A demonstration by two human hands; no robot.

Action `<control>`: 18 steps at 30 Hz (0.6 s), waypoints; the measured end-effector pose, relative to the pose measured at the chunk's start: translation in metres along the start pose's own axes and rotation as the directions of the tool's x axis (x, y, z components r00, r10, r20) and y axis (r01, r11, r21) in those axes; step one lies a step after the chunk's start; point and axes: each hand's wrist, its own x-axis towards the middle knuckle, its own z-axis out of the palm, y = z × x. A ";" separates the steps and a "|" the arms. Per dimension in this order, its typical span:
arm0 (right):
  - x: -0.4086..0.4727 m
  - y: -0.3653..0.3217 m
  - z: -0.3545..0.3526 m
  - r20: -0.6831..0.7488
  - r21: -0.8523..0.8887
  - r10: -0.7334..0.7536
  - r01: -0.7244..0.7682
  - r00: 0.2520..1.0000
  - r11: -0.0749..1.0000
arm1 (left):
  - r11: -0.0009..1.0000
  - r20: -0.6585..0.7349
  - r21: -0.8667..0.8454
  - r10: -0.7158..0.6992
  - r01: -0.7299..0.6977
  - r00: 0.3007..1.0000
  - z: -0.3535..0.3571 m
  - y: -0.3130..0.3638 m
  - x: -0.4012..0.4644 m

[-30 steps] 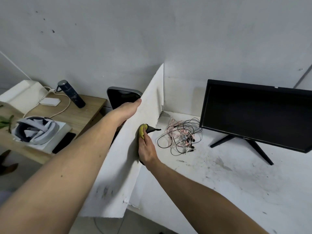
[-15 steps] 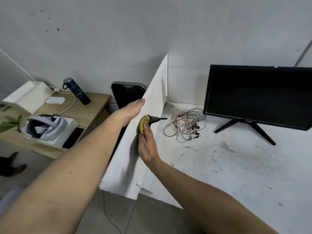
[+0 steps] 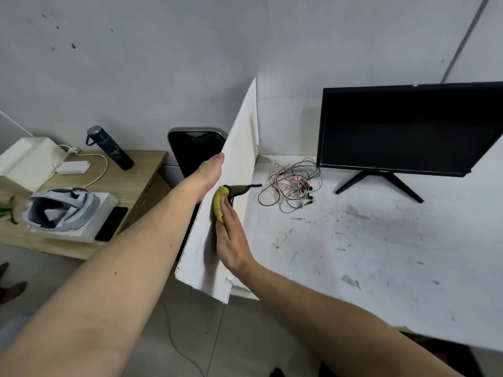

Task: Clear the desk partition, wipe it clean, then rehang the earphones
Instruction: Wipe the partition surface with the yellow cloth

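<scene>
**Wiping the partition, cloth a little lower down the panel**

Since a second ago the right hand (image 3: 231, 238) has slid the cloth (image 3: 220, 203) slightly back toward the person along the partition (image 3: 239, 153); the left hand (image 3: 209, 175) has kept its brace on the top edge.

The right hand lies flat, fingers (image 3: 227, 213) straight and together, pressing the yellow-and-dark cloth against the inner face of the panel, wrist low near the counter (image 3: 353, 254). It pinches nothing. The left arm reaches across from outside; the hand rests against the outer side of the edge, fingers mostly hidden behind the panel, so how far they curl I cannot tell.

The earphones (image 3: 290, 183) lie in a tangled heap on the counter, near the partition's far corner and just beside the monitor (image 3: 408, 129), not yet rehung.

Risks: the panel looks thin and ragged at its near end, so hard pressure may bend or tear it if the left hand slackens. A long forward stroke could sweep the cloth's loose tail into the earphones. The counter is grimy and could dirty the cloth.
</scene>
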 end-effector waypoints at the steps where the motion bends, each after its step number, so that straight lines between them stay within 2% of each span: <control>1: 0.002 -0.002 -0.001 0.006 0.018 0.056 -0.056 0.998 0.998 | 1.000 -0.002 -0.006 0.001 -0.001 1.000 -0.001 0.001 -0.002; 3: 0.006 -0.008 -0.005 -0.004 0.049 0.112 -0.111 0.994 0.993 | 1.000 -0.001 0.001 -0.001 0.001 1.000 -0.002 0.002 -0.006; 7: -0.018 -0.020 0.003 -0.018 -0.036 -0.091 0.090 0.996 0.995 | 0.999 0.002 0.024 0.035 -0.035 0.999 0.001 0.004 -0.007; 9: -0.032 -0.008 0.008 0.017 -0.082 -0.119 0.120 0.993 0.989 | 0.999 0.019 0.022 0.030 -0.031 0.999 0.002 0.003 -0.006; 13: -0.028 0.003 0.003 0.010 -0.074 -0.001 0.002 1.000 0.997 | 1.000 0.017 0.000 0.014 -0.014 1.000 0.001 0.005 -0.007; 15: -0.026 -0.007 0.001 -0.015 -0.063 -0.001 0.000 1.000 0.998 | 1.000 0.023 0.004 0.019 -0.019 1.000 0.003 0.007 -0.008; 18: -0.045 -0.017 0.004 -0.017 -0.092 -0.157 0.155 0.987 0.984 | 0.999 0.030 0.029 0.040 -0.041 0.999 0.004 0.007 -0.007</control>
